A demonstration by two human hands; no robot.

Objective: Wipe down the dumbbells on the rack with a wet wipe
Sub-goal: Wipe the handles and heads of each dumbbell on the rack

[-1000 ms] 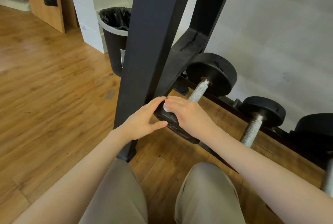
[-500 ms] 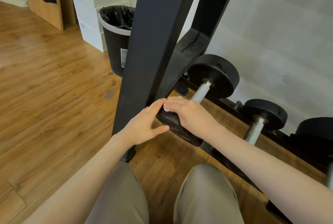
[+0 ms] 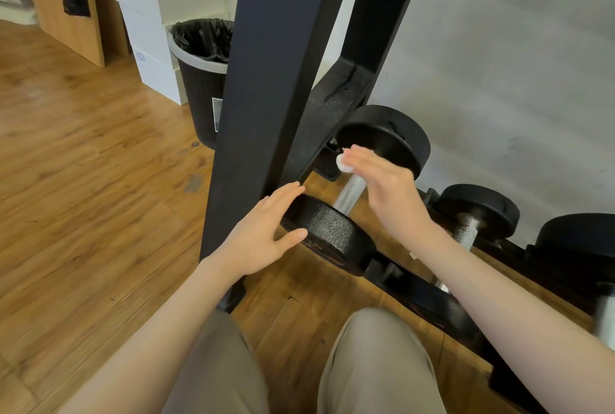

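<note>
The left hand point(image 3: 263, 234) is resting with straight, relaxed fingers against the near head of the first dumbbell point(image 3: 336, 230), steadying it and gripping nothing. At its two o'clock, the right hand point(image 3: 387, 187) is hovering over the knurled handle point(image 3: 349, 192), fingers fairly straight, pinching a small white wet wipe point(image 3: 342, 162) at the fingertips. That dumbbell is lying on the lowest tier of the rack point(image 3: 416, 294), its far head at one o'clock from the wipe.

Judging by this, the wiping of the first dumbbell is under way, with the handle or far head coming next; that calls for bringing the wipe down onto the metal and rubbing along it.

The rack's black upright point(image 3: 266, 81) is standing at eleven o'clock from the hands, crowding the left side. A lined bin point(image 3: 199, 87) is sitting behind it. More dumbbells point(image 3: 472, 214) are waiting at three o'clock, untouched.
</note>
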